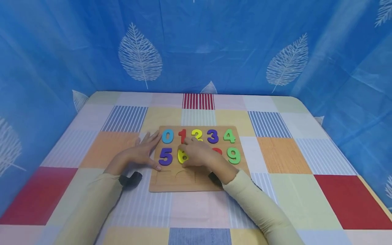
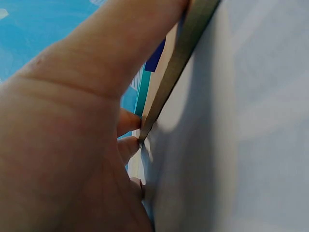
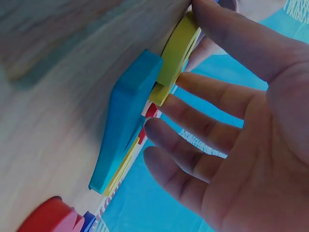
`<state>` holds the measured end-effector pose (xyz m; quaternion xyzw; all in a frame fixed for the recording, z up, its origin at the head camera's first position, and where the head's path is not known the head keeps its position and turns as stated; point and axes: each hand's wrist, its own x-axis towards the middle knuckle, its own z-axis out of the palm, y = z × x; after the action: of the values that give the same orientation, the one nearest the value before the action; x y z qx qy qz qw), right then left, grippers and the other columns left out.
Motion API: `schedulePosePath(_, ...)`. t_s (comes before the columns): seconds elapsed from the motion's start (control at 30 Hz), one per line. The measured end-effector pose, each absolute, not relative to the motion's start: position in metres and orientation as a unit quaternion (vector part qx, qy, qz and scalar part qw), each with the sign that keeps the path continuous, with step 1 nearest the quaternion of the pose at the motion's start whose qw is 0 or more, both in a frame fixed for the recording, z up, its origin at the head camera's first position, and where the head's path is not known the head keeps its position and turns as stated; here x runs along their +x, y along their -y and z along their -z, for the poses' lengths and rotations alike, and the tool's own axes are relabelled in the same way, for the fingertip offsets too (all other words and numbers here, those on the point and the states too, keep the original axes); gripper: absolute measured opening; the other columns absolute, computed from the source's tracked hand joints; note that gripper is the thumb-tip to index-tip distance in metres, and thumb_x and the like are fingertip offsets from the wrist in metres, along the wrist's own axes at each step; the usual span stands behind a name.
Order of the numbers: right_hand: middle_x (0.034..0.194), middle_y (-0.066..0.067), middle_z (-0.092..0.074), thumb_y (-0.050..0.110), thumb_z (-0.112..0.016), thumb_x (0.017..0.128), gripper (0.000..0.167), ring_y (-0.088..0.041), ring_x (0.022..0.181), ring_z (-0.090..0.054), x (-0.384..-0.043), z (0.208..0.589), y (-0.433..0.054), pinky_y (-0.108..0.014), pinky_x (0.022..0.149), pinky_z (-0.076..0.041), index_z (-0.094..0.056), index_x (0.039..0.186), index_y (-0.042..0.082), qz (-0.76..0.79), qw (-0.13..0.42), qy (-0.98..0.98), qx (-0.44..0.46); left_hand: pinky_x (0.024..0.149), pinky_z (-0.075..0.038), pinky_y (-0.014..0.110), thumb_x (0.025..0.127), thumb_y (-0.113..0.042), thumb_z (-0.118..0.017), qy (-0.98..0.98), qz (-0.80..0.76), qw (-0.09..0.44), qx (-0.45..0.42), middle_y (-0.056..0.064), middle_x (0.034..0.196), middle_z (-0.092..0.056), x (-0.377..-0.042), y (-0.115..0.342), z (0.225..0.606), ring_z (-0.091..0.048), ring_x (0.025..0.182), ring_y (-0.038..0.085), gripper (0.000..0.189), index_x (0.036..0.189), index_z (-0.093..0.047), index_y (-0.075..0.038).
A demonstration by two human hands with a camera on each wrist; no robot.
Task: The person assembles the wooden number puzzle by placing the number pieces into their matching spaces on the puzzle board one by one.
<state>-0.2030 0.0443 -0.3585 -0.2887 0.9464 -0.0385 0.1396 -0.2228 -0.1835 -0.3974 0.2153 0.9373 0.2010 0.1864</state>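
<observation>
A wooden number board (image 1: 171, 186) lies on the table, bearing coloured number pieces. My left hand (image 1: 142, 152) rests along its left edge with spread fingers, the thumb touching the lower left part; the left wrist view shows fingertips against the board's edge (image 2: 166, 77). My right hand (image 1: 199, 153) pinches the yellow number 6 (image 1: 182, 157) between thumb and fingers. In the right wrist view the yellow 6 (image 3: 175, 58) sits at the thumb and index finger, beside a blue piece (image 3: 128, 121) that the hand covers in the head view.
Along the board's top row are a blue 0 (image 1: 167, 136), red 1 (image 1: 182, 135), yellow 2 (image 1: 197, 134), purple 3 (image 1: 212, 136) and green 4 (image 1: 229, 136). A purple 5 (image 1: 165, 157), partly hidden red piece (image 1: 217, 150) and green 9 (image 1: 233, 155) are below. A patchwork cloth (image 1: 294, 197) covers the table.
</observation>
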Motion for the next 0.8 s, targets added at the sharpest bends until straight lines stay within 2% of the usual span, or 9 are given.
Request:
schedulePosePath(0.2,0.122,-0.002,-0.051,0.041,-0.072,0.075,0.058,-0.017,0.104,-0.045,-0.206,0.36,-0.046,-0.03,0.085,-0.048,-0.054,0.126,0.02,0.043,0.144,-0.942,-0.299,0.104,0.013,0.064,0.057,-0.061,-0.074,-0.936,-0.208,0.184,0.218,0.014,0.154,0.008,-0.226,0.182,0.398,0.017,0.137,0.041,0.127,0.147,-0.003,-0.007)
schedulePosePath(0.5,0.122,-0.004,-0.052,0.044,-0.073,0.072,0.063,-0.018,0.109,-0.046,-0.209,0.372,-0.052,-0.033,0.089,-0.048,-0.053,0.126,0.018,0.064,0.126,-0.943,-0.301,0.103,0.012,0.065,0.056,-0.062,-0.075,-0.936,-0.206,0.182,0.22,0.015,0.154,0.006,-0.226,0.179,0.405,0.015,0.137,0.043,0.128,0.147,-0.005,-0.006)
schedulePosePath(0.8,0.109,-0.001,-0.052,0.048,-0.073,0.07,0.065,-0.014,0.095,-0.045,-0.206,0.376,-0.053,-0.027,0.078,-0.046,-0.055,0.124,0.02,0.063,0.12,-0.943,-0.303,0.103,0.012,0.065,0.056,-0.063,-0.074,-0.937,-0.2,0.188,0.216,0.015,0.154,0.007,-0.223,0.18,0.409,0.015,0.137,0.043,0.128,0.147,-0.004,-0.007)
